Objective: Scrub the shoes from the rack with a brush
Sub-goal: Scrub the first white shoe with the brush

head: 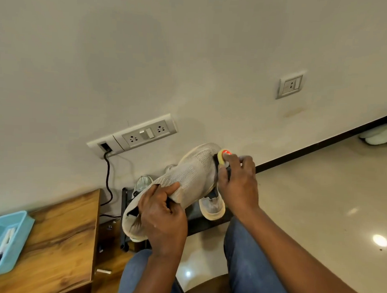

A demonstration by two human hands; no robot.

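Over the rack (192, 223), left hand (163, 219) grips the shoe (187, 179) by its collar to steady it, so right hand (237, 180) clutching the brush (223, 157) can scrub the toe.

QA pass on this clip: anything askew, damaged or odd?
Mostly normal. One oddity: the switch plate has an open cutout at its left end, with a black cable running straight out of it. Brownish stain on wall under the single socket.

Beige knit shoe (187, 181) held up, brush (223, 158) at its toe
Shoe tilted, toe toward the wall, heel opening low and left; brush with yellow body and red top touching the toe's right side; second pale shoe (212, 207) lies on the dark rack (198, 225) beneath.
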